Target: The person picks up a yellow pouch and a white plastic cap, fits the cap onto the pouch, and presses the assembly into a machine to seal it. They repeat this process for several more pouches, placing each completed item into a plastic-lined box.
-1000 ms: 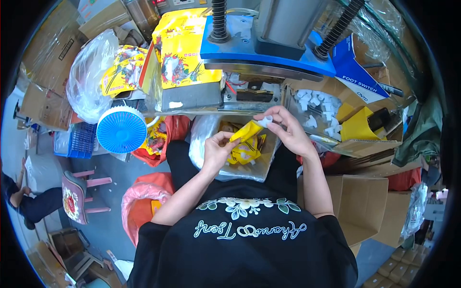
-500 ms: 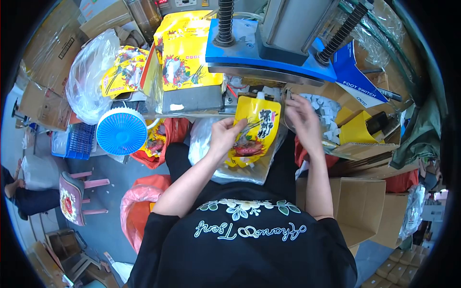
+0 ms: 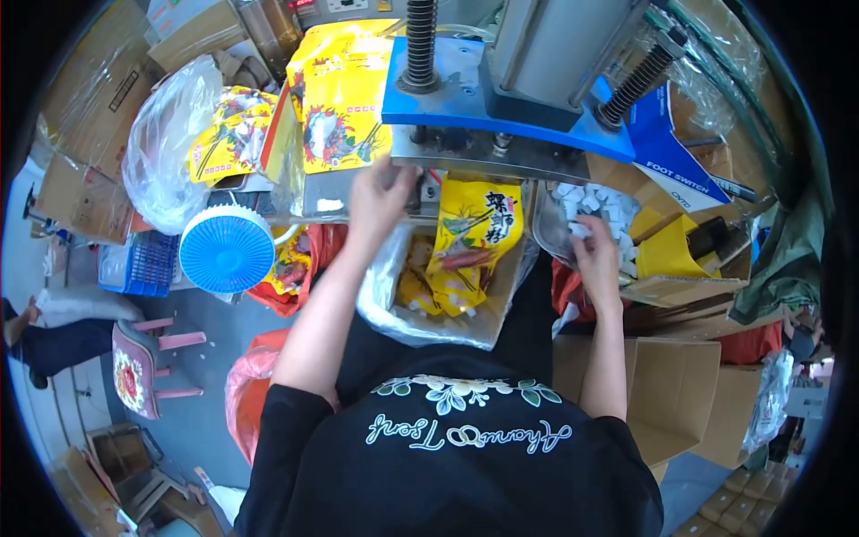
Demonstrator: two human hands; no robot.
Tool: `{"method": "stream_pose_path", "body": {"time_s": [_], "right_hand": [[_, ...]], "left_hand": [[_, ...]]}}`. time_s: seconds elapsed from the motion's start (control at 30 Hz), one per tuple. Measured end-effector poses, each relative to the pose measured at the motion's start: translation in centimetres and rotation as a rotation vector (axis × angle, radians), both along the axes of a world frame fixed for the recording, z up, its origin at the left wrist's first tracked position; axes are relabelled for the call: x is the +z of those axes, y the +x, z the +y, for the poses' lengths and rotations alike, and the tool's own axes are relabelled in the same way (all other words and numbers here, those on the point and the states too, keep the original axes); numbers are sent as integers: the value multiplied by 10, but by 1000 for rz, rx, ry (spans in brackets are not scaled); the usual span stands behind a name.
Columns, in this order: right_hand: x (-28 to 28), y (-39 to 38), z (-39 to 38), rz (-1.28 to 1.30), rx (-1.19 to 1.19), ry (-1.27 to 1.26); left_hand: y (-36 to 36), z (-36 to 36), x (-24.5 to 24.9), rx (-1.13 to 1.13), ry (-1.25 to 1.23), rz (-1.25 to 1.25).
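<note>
Yellow printed pouch (image 3: 479,225): just below blue press (image 3: 488,107), over plastic-lined box (image 3: 380,291). Right hand (image 3: 598,259), right of press, pinches white plastic fitting (image 3: 580,231); loose fittings (image 3: 613,208) beyond. Left hand (image 3: 380,199), left of press: fingers curled, hold unclear; stacked pouches (image 3: 344,98) beyond.

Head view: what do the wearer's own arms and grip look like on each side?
Left grip and right grip: human hands, no gloves; no watch or bracelet visible, rings too small to tell. Left sleeve and right sleeve: black, short, ending near the elbow, no print visible. Forearms uncovered, no cables.
</note>
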State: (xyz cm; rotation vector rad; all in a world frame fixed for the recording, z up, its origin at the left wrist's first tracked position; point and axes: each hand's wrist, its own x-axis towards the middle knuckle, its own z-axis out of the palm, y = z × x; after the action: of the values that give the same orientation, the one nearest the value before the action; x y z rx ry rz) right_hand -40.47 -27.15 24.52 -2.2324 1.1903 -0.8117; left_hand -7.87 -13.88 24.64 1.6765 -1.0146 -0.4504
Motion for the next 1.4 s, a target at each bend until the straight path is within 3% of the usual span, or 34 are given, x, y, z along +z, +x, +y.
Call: {"method": "stream_pose_path", "body": {"time_s": [0.07,0.1,0.2,0.23,0.37,0.4,0.47,0.5,0.53,0.6,0.67,0.7,0.73,0.87,0.97,1.03,1.13,1.27,1.37,1.4], "right_hand": [[-17,-7,-11,-146,0,-7],[-16,-7,-9,-243,-17,29],[-24,-10,-16,-477,-55,169],[-20,-12,-15,-513,-67,241],[-5,-9,-14,-345,-22,270],[4,-2,-10,-296,4,272],[9,11,-3,-260,175,76],[24,22,9,-218,175,89],[41,34,22,-178,176,104],[54,49,35,-166,325,36],[58,57,38,-50,461,57],[58,61,39,-20,528,75],[57,64,39,12,594,94],[49,73,34,-68,647,483],[35,78,29,-267,546,520],[31,75,20,-230,344,289],[34,53,-1,-99,56,8],[15,22,-30,184,-121,-184],[3,23,-30,279,-83,-102],[1,26,-26,296,-86,-94]], "left_hand": [[38,-5,-31,272,-39,-717],[45,8,-39,176,228,-710],[18,45,-30,98,226,-869],[9,53,-27,143,110,-876],[18,65,-32,321,-75,-624],[16,66,-17,214,-37,-633],[-9,67,-4,80,-90,-166],[-19,63,-15,8,-221,-37],[-31,64,-16,-34,-148,59],[-51,64,-22,-79,-36,157],[-64,65,-31,-149,8,3],[-70,67,-34,-204,61,195],[-73,66,-43,-263,-19,129],[-82,64,-46,-332,74,351],[-83,51,-42,-295,105,477],[-86,35,-36,-198,83,648],[-83,14,-30,-138,24,848],[-83,-4,-26,-94,-21,1067],[-81,-4,-24,-97,-6,1113],[-74,-5,-26,-131,-3,911]]}}
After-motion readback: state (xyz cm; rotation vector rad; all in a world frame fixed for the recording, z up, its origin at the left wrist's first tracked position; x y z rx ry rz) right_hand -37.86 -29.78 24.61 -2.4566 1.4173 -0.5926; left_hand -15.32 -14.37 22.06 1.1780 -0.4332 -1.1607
